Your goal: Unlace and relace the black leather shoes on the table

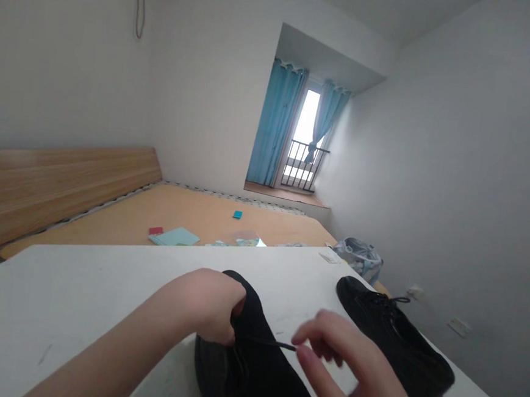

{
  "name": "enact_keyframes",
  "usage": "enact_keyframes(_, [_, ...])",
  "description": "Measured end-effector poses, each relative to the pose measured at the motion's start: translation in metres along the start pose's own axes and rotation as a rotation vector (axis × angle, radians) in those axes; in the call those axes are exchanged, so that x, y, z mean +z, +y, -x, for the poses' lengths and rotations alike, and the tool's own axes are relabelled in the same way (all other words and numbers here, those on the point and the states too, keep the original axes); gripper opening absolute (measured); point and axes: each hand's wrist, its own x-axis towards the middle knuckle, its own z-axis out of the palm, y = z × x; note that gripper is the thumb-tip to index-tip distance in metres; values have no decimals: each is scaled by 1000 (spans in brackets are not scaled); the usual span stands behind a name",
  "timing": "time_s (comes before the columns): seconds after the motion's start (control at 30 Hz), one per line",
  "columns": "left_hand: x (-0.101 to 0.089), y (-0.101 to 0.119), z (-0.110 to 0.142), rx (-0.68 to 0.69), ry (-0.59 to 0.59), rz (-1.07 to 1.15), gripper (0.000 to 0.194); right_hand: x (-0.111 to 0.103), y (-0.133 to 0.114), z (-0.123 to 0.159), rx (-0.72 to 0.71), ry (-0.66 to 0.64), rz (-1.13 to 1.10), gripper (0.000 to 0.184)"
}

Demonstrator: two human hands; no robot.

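A black lace-up shoe (273, 379) stands on the white table in front of me. My left hand (213, 304) is closed over its lacing, and its curled fingers are partly hidden behind the hand. From beside that hand a thin black shoelace (272, 343) stretches to the right, nearly straight. Its far end meets the thumb and index fingertips of my right hand (347, 370), which are bent toward each other around it. A second black shoe (393, 343), with its lace tied in a bow, rests at the table's right side.
The white table (103, 277) spans the foreground. Behind it lies a tan bed surface (204, 206) with a light-blue sheet (177, 237), a red card (155, 231) and a small blue item (237, 215). A pale bag (360, 258) stands past the right edge, near the wall.
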Motion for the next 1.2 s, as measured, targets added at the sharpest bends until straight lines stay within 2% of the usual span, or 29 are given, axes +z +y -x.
enact_keyframes(0.07, [-1,-2,-1,39,-39,12,39,5,-8,-22,-17,-97,14,10])
enact_keyframes(0.17, [0,-1,-3,92,-67,-19,36,27,-14,-44,-58,-280,107,35])
enact_keyframes(0.27, [4,2,-7,97,-34,-98,27,55,-13,-52,-113,-394,201,55])
enact_keyframes(0.37, [8,1,-10,93,13,-109,25,74,-10,-52,-93,-402,231,57])
enact_keyframes(0.43, [7,-2,-12,110,28,-88,26,77,-7,-53,-60,-334,150,40])
enact_keyframes(0.53, [0,-9,-12,108,174,33,23,70,0,-58,-16,-199,-233,17])
enact_keyframes(0.67, [-12,-8,-10,105,510,425,29,52,22,-70,177,49,-1070,17])
enact_keyframes(0.77, [-14,-1,-8,122,523,564,36,36,43,-76,329,205,-1566,16])
enact_keyframes(0.83, [-10,0,-10,45,477,473,44,25,56,-76,383,303,-1686,16])
enact_keyframes(0.93, [1,-5,-19,-107,366,236,54,7,73,-73,373,427,-1671,11])
enact_keyframes(1.03, [12,-13,-31,-148,155,124,60,-7,89,-72,344,486,-1367,16])
enact_keyframes(1.1, [16,-16,-37,-129,62,118,61,-9,98,-74,371,438,-1120,20])
enact_keyframes(1.2, [18,-15,-43,-112,25,122,64,2,108,-76,468,256,-895,19])
